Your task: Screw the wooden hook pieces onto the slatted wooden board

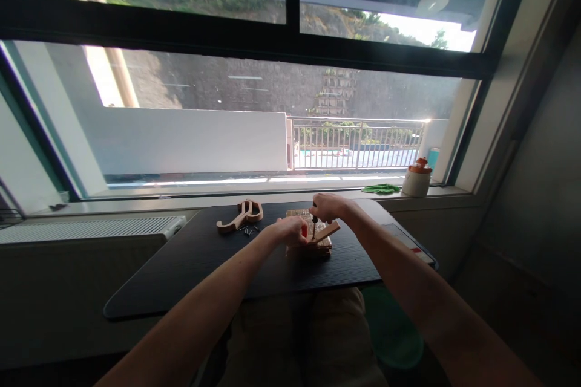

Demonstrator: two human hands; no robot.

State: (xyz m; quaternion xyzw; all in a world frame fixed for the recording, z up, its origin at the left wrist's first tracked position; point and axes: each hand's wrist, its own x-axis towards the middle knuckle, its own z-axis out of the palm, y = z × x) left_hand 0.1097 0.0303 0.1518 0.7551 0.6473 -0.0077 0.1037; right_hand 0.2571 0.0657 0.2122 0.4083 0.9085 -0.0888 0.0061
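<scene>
My right hand [328, 207] is closed around the dark handle of a screwdriver [315, 220], held upright with its shaft pointing down. The tip meets a light wooden piece [328, 231], or comes very close to it. My left hand [291, 231] is closed, its fingers pinching the left end of that piece. Beneath the wood lies a stack of corrugated cardboard [321, 250]. To the left, curved wooden parts [247, 213] rest on the table, with several small screws [248, 231] scattered beside them. Whether a screw sits under the screwdriver tip is too small to tell.
The dark table [195, 266] stands against a window sill. A white jar with an orange lid [416, 178] and a green cloth [380, 188] are on the sill. A radiator [91, 233] is at the left, a green stool [394, 329] below the table.
</scene>
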